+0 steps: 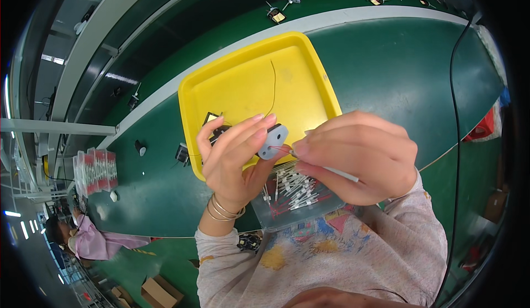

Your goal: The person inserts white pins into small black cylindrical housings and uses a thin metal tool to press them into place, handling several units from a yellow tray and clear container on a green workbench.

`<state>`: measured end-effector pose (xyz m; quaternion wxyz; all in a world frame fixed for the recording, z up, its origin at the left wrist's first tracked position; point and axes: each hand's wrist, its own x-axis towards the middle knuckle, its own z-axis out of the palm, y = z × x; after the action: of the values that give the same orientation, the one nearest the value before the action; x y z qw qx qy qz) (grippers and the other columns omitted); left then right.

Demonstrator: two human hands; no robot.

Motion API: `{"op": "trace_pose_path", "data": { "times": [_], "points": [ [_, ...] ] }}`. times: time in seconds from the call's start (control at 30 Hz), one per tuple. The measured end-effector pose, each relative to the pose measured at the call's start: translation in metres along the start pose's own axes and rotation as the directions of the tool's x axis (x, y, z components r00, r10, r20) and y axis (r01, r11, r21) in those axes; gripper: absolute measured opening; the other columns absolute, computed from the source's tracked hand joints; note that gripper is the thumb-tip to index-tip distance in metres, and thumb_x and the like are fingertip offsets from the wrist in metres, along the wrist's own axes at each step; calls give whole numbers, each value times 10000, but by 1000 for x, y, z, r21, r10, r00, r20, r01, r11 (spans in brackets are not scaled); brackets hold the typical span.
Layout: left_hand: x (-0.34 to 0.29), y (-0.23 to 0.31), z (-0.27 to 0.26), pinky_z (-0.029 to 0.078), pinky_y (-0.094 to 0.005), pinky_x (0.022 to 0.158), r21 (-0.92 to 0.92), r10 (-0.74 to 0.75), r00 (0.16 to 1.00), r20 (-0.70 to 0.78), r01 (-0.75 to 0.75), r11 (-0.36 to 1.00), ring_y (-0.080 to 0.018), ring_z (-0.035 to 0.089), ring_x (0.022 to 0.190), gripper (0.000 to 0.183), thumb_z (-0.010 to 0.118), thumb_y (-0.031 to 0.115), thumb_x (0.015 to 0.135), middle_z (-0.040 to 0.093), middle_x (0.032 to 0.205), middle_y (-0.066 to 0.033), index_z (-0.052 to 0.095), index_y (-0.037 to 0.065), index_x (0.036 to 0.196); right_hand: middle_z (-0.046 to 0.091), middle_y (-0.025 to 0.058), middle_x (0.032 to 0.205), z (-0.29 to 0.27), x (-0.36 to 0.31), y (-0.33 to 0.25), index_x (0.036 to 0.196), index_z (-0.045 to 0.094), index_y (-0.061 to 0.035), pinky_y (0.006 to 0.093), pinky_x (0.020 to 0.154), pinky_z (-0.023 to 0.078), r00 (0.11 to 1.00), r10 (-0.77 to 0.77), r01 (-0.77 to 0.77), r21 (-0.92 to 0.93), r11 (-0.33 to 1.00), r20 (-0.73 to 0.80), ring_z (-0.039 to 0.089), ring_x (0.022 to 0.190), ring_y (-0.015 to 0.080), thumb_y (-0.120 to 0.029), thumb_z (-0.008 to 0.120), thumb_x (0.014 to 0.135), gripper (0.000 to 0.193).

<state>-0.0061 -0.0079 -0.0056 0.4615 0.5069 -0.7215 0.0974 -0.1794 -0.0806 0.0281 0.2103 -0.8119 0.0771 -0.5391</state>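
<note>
My left hand [234,156] is closed around a small grey oval plate with dark holes [274,141], held over the near edge of the yellow tray [251,51]. My right hand [361,156] pinches a thin white-sleeved wire lead [341,174], and its fine red ends reach the face of the plate. Whether those ends pass into a hole is too small to tell. Below my hands, a clear plastic box [270,222] holds many leads with white connectors [298,189] and red wires. A dark part with a yellow patch [212,118] lies in the tray, partly hidden behind my left fingers.
Black small parts [182,153] lie left of the tray. Stacked clear boxes of leads [96,170] stand farther left. More assemblies [275,15] sit beyond the pale rail [353,15]. A black cable [452,81] hangs at right. Another person [91,239] is at far left.
</note>
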Motion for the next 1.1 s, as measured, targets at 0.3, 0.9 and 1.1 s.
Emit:
{"op": "trace_pose_path", "data": {
  "times": [0.3,0.9,1.1],
  "points": [
    [-1,0,-1,345,-375,904,20,-30,1000,7,30,999,-188,645,927,443,769,162,693,683,955,-49,504,131,1047,616,99,804,0,-3,2,838,645,23,255,567,514,993,-113,114,-9,993,37,617,674,189,-68,618,561,292],
    [-1,2,-4,347,-388,917,38,-5,1000,-21,6,999,-192,652,906,448,770,188,700,684,940,-48,492,115,1044,624,102,804,1,-3,0,833,645,30,253,571,517,994,-109,109,2,994,27,617,658,186,-70,633,574,278],
    [-1,3,-5,332,-392,927,60,-11,1000,2,11,998,-177,642,936,446,769,194,700,683,955,-33,508,132,1056,630,57,737,-1,2,0,815,653,-21,251,530,492,993,118,-120,92,989,28,603,589,174,-46,720,608,218]
  ]
}}
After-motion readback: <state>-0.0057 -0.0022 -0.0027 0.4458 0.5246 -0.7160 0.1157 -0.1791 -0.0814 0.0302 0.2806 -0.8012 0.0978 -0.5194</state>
